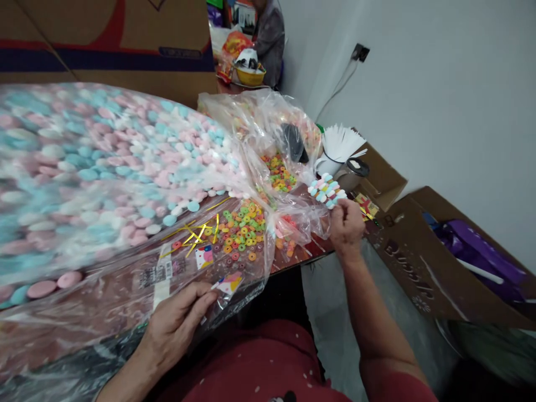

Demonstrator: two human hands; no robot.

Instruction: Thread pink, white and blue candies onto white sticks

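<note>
My left hand (186, 312), low in the head view, has its thumb and fingers pinched on a small clear bag with a colourful printed label (229, 283). My right hand (347, 228), over the table's right edge, is closed at the lower end of a cluster of pink, blue and white candies (326, 190); its fingers hide how the cluster is held together. A large clear bag of pastel candies (117, 162) fills the left. Loose ring-shaped candies (243, 229) lie beside gold twist ties (196, 234) and another printed label (204, 257).
White paper sticks (341, 144) stand in a white mug (328, 164) beside a dark-lidded jar (355, 170). An open cardboard box (419, 262) holding a purple package (481, 254) is at right. A large carton (104, 44) stands behind; a person (270, 42) is farther back.
</note>
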